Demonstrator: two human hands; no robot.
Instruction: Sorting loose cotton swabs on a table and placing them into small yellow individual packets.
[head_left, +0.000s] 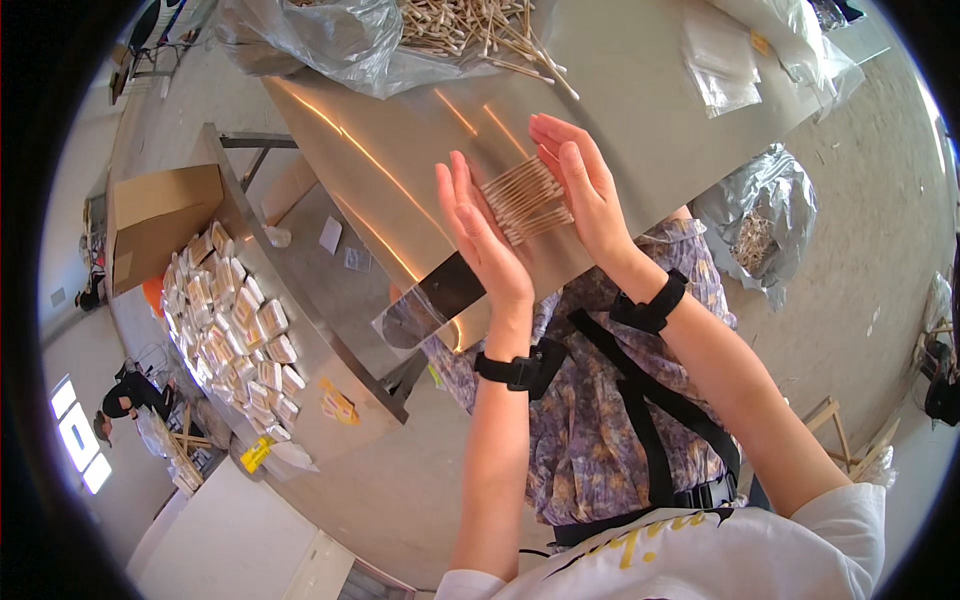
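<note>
Between my two hands lies a flat, even row of cotton swabs (525, 200) with wooden-coloured sticks, set side by side over the metal table. My left hand (482, 232) presses against their left ends with its fingers stretched out. Against the right ends rests my right hand (588, 190), its palm turned inward and its fingers long and straight. The swabs are held between both palms. Whether they also touch the tabletop I cannot tell. Farther off, a heap of loose cotton swabs (455, 28) spills from a clear plastic bag (320, 45) onto the table.
Clear plastic sleeves (715, 60) lie at the table's far right. On a lower table at left are many packed swab packets (235, 320) beside a cardboard box (165, 225). A plastic-lined container (770, 215) with loose swabs stands right of the metal table (640, 120). Another person (135, 395) is far left.
</note>
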